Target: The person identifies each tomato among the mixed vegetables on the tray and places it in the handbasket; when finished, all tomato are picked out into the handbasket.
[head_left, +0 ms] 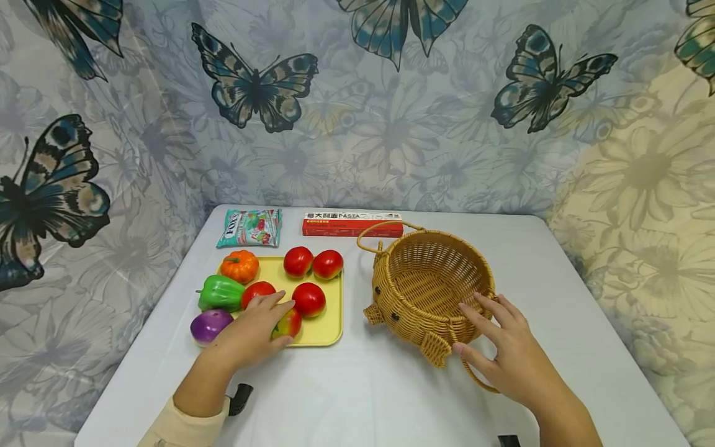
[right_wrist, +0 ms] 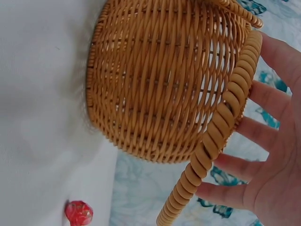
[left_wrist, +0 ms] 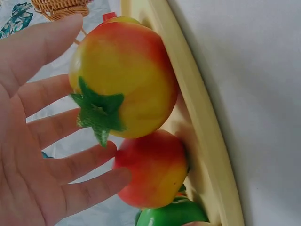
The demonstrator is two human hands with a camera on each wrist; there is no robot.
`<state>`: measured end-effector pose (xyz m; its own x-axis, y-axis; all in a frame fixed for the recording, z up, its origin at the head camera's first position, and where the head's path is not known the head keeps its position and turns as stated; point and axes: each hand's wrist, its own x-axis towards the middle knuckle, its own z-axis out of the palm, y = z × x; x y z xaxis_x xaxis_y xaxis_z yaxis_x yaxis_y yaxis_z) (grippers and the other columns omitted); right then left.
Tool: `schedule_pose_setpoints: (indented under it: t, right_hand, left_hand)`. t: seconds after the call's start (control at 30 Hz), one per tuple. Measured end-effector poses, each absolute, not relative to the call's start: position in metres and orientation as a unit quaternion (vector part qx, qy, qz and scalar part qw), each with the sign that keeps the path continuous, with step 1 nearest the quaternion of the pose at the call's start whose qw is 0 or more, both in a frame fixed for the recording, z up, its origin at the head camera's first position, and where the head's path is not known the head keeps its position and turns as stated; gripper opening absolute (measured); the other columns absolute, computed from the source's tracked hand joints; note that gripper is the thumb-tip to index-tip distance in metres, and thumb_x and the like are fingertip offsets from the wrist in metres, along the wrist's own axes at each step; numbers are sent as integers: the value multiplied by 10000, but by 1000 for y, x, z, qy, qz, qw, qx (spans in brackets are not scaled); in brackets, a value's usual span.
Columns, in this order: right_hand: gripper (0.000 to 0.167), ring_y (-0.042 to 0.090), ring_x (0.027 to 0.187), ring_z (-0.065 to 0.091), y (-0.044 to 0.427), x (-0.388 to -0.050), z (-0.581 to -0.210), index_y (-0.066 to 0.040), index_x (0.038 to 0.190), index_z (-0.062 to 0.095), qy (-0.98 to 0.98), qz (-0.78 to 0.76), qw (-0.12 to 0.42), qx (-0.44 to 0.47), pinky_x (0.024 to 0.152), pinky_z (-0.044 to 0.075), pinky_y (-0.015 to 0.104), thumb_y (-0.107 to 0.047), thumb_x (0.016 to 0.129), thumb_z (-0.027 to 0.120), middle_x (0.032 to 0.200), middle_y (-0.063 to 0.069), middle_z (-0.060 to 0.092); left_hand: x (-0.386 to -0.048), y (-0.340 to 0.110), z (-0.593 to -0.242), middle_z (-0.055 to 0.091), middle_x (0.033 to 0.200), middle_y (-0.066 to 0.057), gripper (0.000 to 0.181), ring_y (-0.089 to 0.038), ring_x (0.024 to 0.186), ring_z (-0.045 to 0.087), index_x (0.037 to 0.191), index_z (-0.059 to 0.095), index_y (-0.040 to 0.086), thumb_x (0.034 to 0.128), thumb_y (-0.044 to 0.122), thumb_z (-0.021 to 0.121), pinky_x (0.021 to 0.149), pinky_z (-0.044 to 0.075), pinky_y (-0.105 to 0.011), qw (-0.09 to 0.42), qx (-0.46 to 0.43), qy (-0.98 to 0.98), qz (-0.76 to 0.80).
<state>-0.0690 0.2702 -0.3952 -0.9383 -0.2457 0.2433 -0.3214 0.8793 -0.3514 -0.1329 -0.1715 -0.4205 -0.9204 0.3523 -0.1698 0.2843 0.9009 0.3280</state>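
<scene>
My left hand (head_left: 251,332) spreads over the front of the yellow tray (head_left: 333,310), its fingers around a red-yellow tomato (head_left: 289,324). In the left wrist view the tomato (left_wrist: 127,75) has a green star-shaped stem; the fingers are loosely extended beside it, and a second red-yellow fruit (left_wrist: 153,169) lies near the fingertips. My right hand (head_left: 511,354) is at the near right rim of the wicker basket (head_left: 430,279), fingers spread over the rim. The right wrist view shows the fingers (right_wrist: 263,134) behind the twisted handle (right_wrist: 218,127). The basket looks empty.
Several red tomatoes (head_left: 309,300), an orange pumpkin (head_left: 240,267), a green pepper (head_left: 221,293) and a purple vegetable (head_left: 210,326) are on or beside the tray. Behind stand a teal snack bag (head_left: 251,228) and a red pasta box (head_left: 352,225). A patterned cloth hangs behind the table.
</scene>
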Motion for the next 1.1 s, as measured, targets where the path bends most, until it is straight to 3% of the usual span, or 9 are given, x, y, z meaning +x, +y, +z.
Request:
schedule_pose_setpoints:
  t: [0.6,1.1]
  right_hand:
    - [679,543,1446,270,270,-69,-399,-209,1462,583,-963,210,104,133,963,350,810,-439,864,808,1531,159,462]
    - [661,550,1436,284,270,-69,-401,-228,1450,593,-964,207,107,127,948,350,816,-449,865,804,1538,155,458]
  left_hand:
    - [-142,-165,-432,535,1485,-121,630,-335,1399,464,1445,590,103,881,270,815,1090,481,-502,105,184,966,149]
    - [-137,-173,-417,498,1525,-116,638,-345,1428,450,1467,570,126,893,280,803,1112,450,-531,97,200,961,163]
